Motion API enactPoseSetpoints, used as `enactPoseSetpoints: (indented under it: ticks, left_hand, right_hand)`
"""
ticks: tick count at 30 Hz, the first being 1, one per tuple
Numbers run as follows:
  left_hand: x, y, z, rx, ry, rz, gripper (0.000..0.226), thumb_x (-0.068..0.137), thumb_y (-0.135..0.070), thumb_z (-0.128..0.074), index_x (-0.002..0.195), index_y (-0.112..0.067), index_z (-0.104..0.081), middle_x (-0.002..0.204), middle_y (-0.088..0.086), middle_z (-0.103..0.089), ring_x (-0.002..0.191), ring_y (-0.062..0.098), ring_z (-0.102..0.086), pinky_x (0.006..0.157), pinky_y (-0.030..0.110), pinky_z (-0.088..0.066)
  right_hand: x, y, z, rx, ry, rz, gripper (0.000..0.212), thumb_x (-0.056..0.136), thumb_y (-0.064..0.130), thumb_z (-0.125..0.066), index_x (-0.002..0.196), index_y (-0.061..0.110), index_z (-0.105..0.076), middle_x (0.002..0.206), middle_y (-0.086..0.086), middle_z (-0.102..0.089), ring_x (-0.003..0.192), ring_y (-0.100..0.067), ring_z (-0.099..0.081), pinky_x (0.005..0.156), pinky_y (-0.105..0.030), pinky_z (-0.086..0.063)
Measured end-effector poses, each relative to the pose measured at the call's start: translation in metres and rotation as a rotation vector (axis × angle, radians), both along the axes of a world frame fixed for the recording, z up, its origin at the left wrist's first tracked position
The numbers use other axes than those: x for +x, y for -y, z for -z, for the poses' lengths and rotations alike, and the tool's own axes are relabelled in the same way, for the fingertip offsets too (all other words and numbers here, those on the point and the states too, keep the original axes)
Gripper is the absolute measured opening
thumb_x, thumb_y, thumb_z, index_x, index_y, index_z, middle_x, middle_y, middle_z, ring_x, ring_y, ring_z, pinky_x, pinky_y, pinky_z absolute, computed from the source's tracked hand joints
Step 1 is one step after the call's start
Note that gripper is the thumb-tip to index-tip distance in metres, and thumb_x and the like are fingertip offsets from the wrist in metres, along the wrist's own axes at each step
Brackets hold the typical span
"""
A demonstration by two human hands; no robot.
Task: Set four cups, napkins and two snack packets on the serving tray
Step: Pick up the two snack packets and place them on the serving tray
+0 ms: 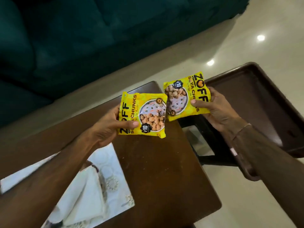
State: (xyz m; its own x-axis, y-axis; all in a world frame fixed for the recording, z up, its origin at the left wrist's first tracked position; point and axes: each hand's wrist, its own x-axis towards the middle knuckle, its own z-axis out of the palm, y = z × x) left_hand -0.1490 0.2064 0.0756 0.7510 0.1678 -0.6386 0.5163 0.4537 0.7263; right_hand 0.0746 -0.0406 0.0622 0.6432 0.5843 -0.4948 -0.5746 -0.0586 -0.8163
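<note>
Two yellow snack packets are held up above the dark wooden table (156, 162). My left hand (105, 127) grips the left packet (144, 114) by its lower edge, thumb on its front. The right packet (184, 96) is pinched at its right side by my right hand (215, 109). The packets' inner corners overlap slightly. A dark brown serving tray (256, 102) lies to the right, under my right hand and forearm, its surface bare where visible. White napkins (92, 193) lie folded on the table under my left forearm. No cups are in view.
A dark teal sofa (65, 38) fills the upper left. Cream glossy floor tiles (246, 38) surround the table. The tray rests on a lower dark frame with a glass panel (200, 143) beside the table's right edge.
</note>
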Motion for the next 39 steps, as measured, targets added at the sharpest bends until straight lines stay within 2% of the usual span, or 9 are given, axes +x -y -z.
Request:
enactPoseSetpoints:
  ticks: [2,5,9,16,19,24,30,32,39]
  left_hand:
    - [-0.048,-0.025,-0.009,0.041,-0.004,-0.079,0.073,0.059,-0.005,-0.093,0.125,-0.012,-0.063,0.121,0.020,-0.072,0.105,0.035,-0.072,0.083,0.043,-0.062]
    - [-0.126,-0.060,-0.021,0.088,-0.024,-0.213,0.062,0.068,0.008,-0.072,0.127,-0.005,-0.061,0.118,0.021,-0.073,0.097,0.033,-0.074,0.080,0.043,-0.063]
    - [-0.234,-0.101,-0.042,0.100,-0.105,-0.293,0.071,0.066,0.010,-0.068,0.133,-0.005,-0.051,0.119,0.020,-0.070,0.100,0.036,-0.071,0.079,0.049,-0.062]
    - [-0.392,-0.163,-0.059,0.195,-0.222,-0.255,0.053,0.063,0.002,-0.078,0.112,-0.011,-0.061,0.111,0.020,-0.071,0.088,0.029,-0.075,0.068,0.039,-0.064]
    - [-0.449,-0.186,-0.055,0.228,-0.277,-0.168,0.065,0.053,-0.017,-0.094,0.112,-0.014,-0.068,0.112,0.020,-0.074,0.094,0.033,-0.075,0.071,0.037,-0.064]
    - [-0.501,-0.210,-0.022,0.246,-0.410,-0.029,0.070,0.050,-0.020,-0.095,0.113,-0.011,-0.067,0.111,0.022,-0.074,0.100,0.041,-0.072,0.082,0.046,-0.061]
    - [-0.511,-0.207,0.025,0.250,-0.455,0.066,0.068,0.052,-0.007,-0.091,0.113,-0.007,-0.063,0.104,0.017,-0.076,0.091,0.033,-0.076,0.067,0.039,-0.062]
    - [-0.513,-0.205,0.039,0.238,-0.447,0.074,0.067,0.053,-0.006,-0.093,0.112,-0.007,-0.062,0.101,0.016,-0.077,0.089,0.033,-0.076,0.064,0.036,-0.062]
    - [-0.512,-0.193,0.068,0.248,-0.451,0.053,0.056,0.063,0.000,-0.090,0.110,-0.011,-0.063,0.100,0.014,-0.077,0.087,0.029,-0.076,0.067,0.037,-0.059]
  right_hand:
    - [-0.019,-0.027,-0.006,-0.005,0.016,-0.106,0.057,0.067,0.002,-0.078,0.120,0.006,-0.058,0.104,-0.007,-0.077,0.089,-0.021,-0.075,0.071,-0.032,-0.061]
    - [-0.056,-0.067,-0.013,-0.012,0.023,-0.269,0.046,0.070,0.005,-0.077,0.114,0.005,-0.064,0.099,-0.007,-0.076,0.084,-0.018,-0.074,0.070,-0.028,-0.060]
    - [-0.120,-0.119,-0.017,-0.057,-0.005,-0.428,0.037,0.068,0.003,-0.076,0.100,0.014,-0.059,0.092,-0.003,-0.074,0.081,-0.017,-0.071,0.071,-0.030,-0.060]
    - [-0.230,-0.190,-0.015,-0.106,-0.056,-0.569,0.022,0.067,0.017,-0.080,0.082,0.016,-0.064,0.078,-0.001,-0.076,0.070,-0.015,-0.073,0.061,-0.026,-0.060]
    - [-0.267,-0.217,-0.007,-0.167,-0.016,-0.539,0.021,0.067,0.018,-0.081,0.080,0.016,-0.064,0.073,0.000,-0.074,0.063,-0.013,-0.071,0.058,-0.024,-0.060]
    - [-0.296,-0.248,0.015,-0.299,0.110,-0.510,0.015,0.088,0.008,-0.072,0.080,0.016,-0.061,0.077,-0.004,-0.068,0.055,-0.010,-0.068,0.056,-0.027,-0.059]
    - [-0.307,-0.270,0.040,-0.446,0.219,-0.631,0.008,0.089,0.009,-0.071,0.089,0.011,-0.063,0.085,-0.008,-0.070,0.071,-0.021,-0.069,0.067,-0.035,-0.061]
    - [-0.310,-0.270,0.045,-0.473,0.214,-0.718,0.008,0.089,0.010,-0.072,0.089,0.012,-0.063,0.085,-0.008,-0.071,0.070,-0.019,-0.070,0.064,-0.033,-0.061]
    - [-0.305,-0.261,0.048,-0.483,0.186,-0.890,0.006,0.089,0.010,-0.070,0.093,0.010,-0.065,0.092,-0.012,-0.073,0.077,-0.021,-0.072,0.063,-0.029,-0.063]
